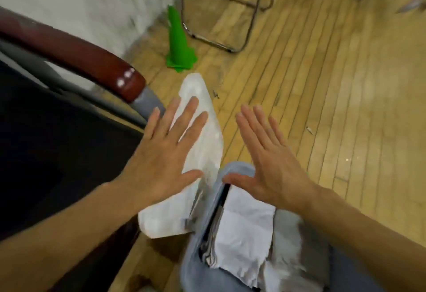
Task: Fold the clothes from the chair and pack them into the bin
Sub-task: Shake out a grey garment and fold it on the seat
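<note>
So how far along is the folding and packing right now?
Partly done. The light blue bin already holds folded pale clothes. In hand: a folded white garment hangs out over its rim, and the left hand lies flat on it; the right hand is open, holding nothing. Left: tucking that garment in. The dark chair seat shows no clothes in the visible part.

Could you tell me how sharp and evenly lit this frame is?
Head view: motion blur softens the cone, wall and floor; glare spots sit on the armrest; the chair seat is nearly black; wide-angle bending curves the floorboards; both hands stay fairly sharp.
</note>
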`<state>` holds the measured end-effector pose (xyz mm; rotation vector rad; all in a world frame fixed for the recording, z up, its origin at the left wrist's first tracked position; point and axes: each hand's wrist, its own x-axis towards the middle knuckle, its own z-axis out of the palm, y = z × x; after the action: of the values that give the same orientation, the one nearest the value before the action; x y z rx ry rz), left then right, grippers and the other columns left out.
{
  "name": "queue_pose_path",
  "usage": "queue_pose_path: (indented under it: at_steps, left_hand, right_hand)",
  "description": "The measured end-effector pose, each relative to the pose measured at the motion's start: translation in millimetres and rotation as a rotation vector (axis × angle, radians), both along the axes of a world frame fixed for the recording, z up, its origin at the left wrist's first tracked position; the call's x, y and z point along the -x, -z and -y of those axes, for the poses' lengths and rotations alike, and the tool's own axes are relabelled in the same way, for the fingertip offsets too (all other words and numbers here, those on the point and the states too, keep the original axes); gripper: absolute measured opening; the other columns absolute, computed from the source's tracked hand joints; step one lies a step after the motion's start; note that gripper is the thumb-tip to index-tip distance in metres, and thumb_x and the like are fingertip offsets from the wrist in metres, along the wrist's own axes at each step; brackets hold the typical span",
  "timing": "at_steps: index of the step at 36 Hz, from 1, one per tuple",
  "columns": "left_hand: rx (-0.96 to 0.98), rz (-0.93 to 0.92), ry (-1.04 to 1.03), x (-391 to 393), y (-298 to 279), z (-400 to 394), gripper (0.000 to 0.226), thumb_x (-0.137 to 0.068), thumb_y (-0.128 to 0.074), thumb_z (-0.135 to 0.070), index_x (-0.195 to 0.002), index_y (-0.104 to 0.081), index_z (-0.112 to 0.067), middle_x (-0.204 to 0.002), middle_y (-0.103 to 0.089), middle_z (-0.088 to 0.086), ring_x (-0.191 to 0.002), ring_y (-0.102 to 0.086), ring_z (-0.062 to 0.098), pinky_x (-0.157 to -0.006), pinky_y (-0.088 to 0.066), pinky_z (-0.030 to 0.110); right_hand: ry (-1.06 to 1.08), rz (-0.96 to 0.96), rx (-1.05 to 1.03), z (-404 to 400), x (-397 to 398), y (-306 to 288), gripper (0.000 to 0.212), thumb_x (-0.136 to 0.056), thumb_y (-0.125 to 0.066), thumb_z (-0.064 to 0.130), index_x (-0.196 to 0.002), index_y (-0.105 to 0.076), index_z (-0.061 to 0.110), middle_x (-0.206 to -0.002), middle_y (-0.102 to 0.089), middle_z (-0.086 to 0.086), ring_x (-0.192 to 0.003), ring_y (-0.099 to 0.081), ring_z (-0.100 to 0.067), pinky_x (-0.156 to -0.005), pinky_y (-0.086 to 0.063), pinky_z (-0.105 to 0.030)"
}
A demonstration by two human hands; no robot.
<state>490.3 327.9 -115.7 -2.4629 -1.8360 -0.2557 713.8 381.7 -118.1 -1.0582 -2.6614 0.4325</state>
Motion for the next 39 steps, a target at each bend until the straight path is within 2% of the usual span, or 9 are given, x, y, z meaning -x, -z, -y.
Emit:
queue_pose_path:
  at_steps: [4,7,11,17,22,26,30,34,39]
  left_hand:
    - [-0.043,-0.021,-0.249,79,-62,36,0.1,-0.075,-0.064,-0.056,-0.15,-0.012,-0.014,-0.158,-0.007,0.01,-0.144,-0.001,0.032,-0.115,-0.007,0.051]
    - [0.002,-0.046,-0.376,133,-58,87,0.099,-0.072,-0.061,-0.054,-0.149,-0.013,-0.015,-0.158,-0.005,0.009,-0.145,0.001,0.03,-0.111,-0.013,0.054]
    - [0.138,-0.12,-0.566,224,-17,179,0.104,-0.068,-0.075,-0.049,-0.147,-0.015,-0.017,-0.157,-0.006,0.008,-0.145,0.01,0.024,-0.108,-0.017,0.054]
    - [0.219,-0.038,-0.756,311,25,289,0.091,-0.065,-0.082,-0.03,-0.138,-0.032,-0.011,-0.147,-0.034,0.021,-0.136,-0.024,0.036,-0.099,-0.036,0.059]
    - [0.352,0.017,-0.797,362,55,356,0.101,-0.048,-0.091,-0.035,-0.131,-0.041,-0.007,-0.133,-0.053,0.017,-0.125,-0.038,0.029,-0.089,-0.05,0.052]
    - [0.274,0.223,-0.756,385,67,380,0.083,-0.047,-0.09,-0.006,-0.12,-0.051,-0.009,-0.129,-0.056,0.014,-0.119,-0.049,0.027,-0.081,-0.056,0.042]
    - [0.15,0.476,-0.703,406,62,377,0.02,-0.076,-0.055,-0.009,-0.092,-0.066,-0.006,-0.104,-0.065,0.011,-0.098,-0.052,0.016,-0.075,-0.049,0.027]
    - [0.113,0.676,-0.802,416,43,363,0.027,-0.084,-0.045,-0.015,-0.088,-0.069,-0.002,-0.086,-0.065,0.01,-0.082,-0.061,0.019,-0.074,-0.04,0.021]
    - [-0.066,0.756,-0.917,430,-12,351,0.031,-0.084,-0.044,-0.021,-0.098,-0.07,-0.012,-0.092,-0.068,0.001,-0.086,-0.063,0.016,-0.081,-0.047,0.03]
  right_hand:
    - [-0.091,-0.061,-0.096,1,76,-67,0.092,-0.084,-0.042,0.062,-0.15,-0.003,0.01,-0.158,-0.006,-0.011,-0.146,0.002,-0.026,-0.116,-0.002,-0.044]
    - [-0.148,-0.124,-0.121,23,131,-76,0.09,-0.085,-0.045,0.057,-0.149,-0.007,0.007,-0.157,-0.007,-0.009,-0.146,0.001,-0.025,-0.117,-0.003,-0.041]
    - [-0.259,-0.118,-0.076,81,229,-45,0.085,-0.088,-0.047,0.049,-0.15,-0.007,0.008,-0.158,-0.007,-0.008,-0.147,0.001,-0.024,-0.117,-0.005,-0.041]
    - [-0.381,0.017,0.067,185,347,8,0.077,-0.086,-0.056,0.042,-0.146,-0.019,0.013,-0.156,-0.013,-0.006,-0.145,-0.004,-0.019,-0.117,-0.009,-0.04]
    - [-0.515,0.083,0.096,254,423,33,0.061,-0.083,-0.036,0.045,-0.135,-0.04,0.014,-0.144,-0.045,-0.004,-0.136,-0.038,-0.021,-0.109,-0.036,-0.035]
    - [-0.603,0.108,0.151,295,472,52,0.052,-0.075,-0.06,0.044,-0.12,-0.054,0.018,-0.113,-0.066,0.005,-0.101,-0.066,-0.012,-0.074,-0.054,-0.02]
    - [-0.462,0.127,0.146,308,503,70,0.054,-0.052,-0.089,0.022,-0.1,-0.066,0.013,-0.081,-0.066,0.001,-0.064,-0.066,-0.017,-0.044,-0.049,-0.025]
    - [-0.402,0.062,0.07,296,517,62,0.011,-0.067,-0.066,0.012,-0.075,-0.058,0.011,-0.064,-0.058,-0.002,-0.051,-0.059,-0.023,-0.04,-0.037,-0.026]
    - [-0.312,0.129,0.213,267,538,-4,0.021,-0.087,-0.055,0.001,-0.078,-0.042,0.016,-0.067,-0.048,0.004,-0.058,-0.049,-0.019,-0.058,-0.029,-0.028]
